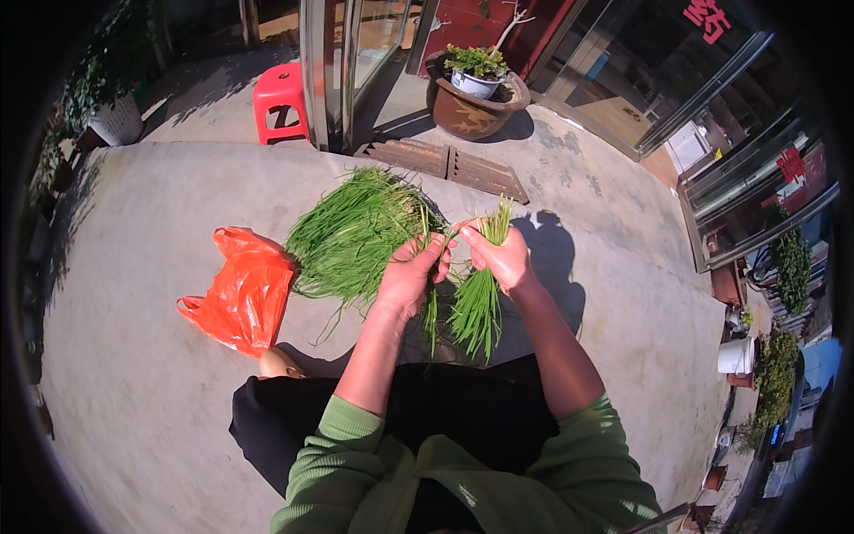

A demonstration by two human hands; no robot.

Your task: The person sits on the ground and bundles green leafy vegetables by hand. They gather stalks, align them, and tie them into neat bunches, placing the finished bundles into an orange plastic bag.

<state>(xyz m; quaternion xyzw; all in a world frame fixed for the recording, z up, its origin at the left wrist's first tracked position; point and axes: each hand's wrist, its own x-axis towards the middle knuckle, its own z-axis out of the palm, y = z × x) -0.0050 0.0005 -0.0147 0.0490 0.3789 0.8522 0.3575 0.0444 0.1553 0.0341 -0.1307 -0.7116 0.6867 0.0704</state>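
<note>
A sheaf of green garlic chives (482,300) is gripped in my right hand (499,257), pale cut ends up and leaf tips hanging down. My left hand (415,267) pinches a few loose chive stalks (431,314) between thumb and fingers, close beside the right hand. Past my left hand, a large heap of chives (360,233) lies spread on the concrete ground. An orange-red plastic bag (247,294) rests crumpled to the left of the heap, near my shoe (279,364).
Beyond the heap lie brown wooden boards (447,163). A red plastic stool (280,103) stands by a metal-framed glass door (327,73). A big brown planter (470,107) holds a smaller white pot (475,85). Potted plants and a white bucket (736,356) line the right side.
</note>
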